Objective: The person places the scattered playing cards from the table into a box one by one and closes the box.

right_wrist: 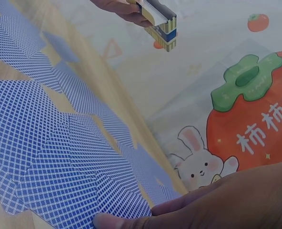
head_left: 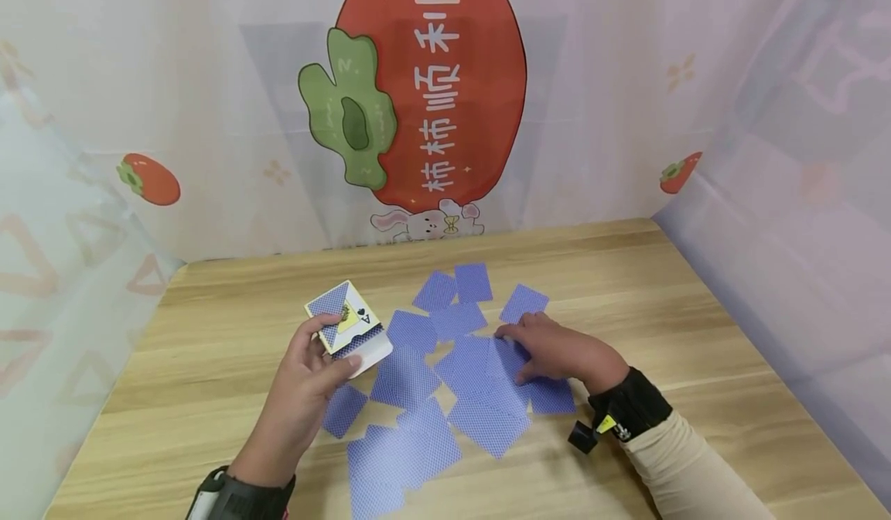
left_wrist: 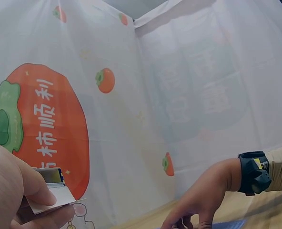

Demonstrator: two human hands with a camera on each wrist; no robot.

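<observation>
My left hand (head_left: 309, 369) grips a playing-card box (head_left: 348, 311) in the head view, thumb on one side and fingers on the other. The box shows an ace of spades on its face, and its white flap (head_left: 370, 354) hangs open. Blue-backed playing cards (head_left: 411, 377) lie spread face down and overlapping on the table. My right hand (head_left: 557, 350) reaches down onto the right part of the spread. Its thumb and a fingertip touch a card (head_left: 508, 361), set apart from each other. In the right wrist view its thumb rests at the edge of the patterned cards (right_wrist: 65, 176).
A wood-grain table (head_left: 696, 311) bears the cards. Behind it hangs a white curtain (head_left: 592, 118) printed with a large red persimmon (head_left: 480, 79), and further cloth walls stand on both sides. Black bands (head_left: 629, 404) with cameras sit on both wrists.
</observation>
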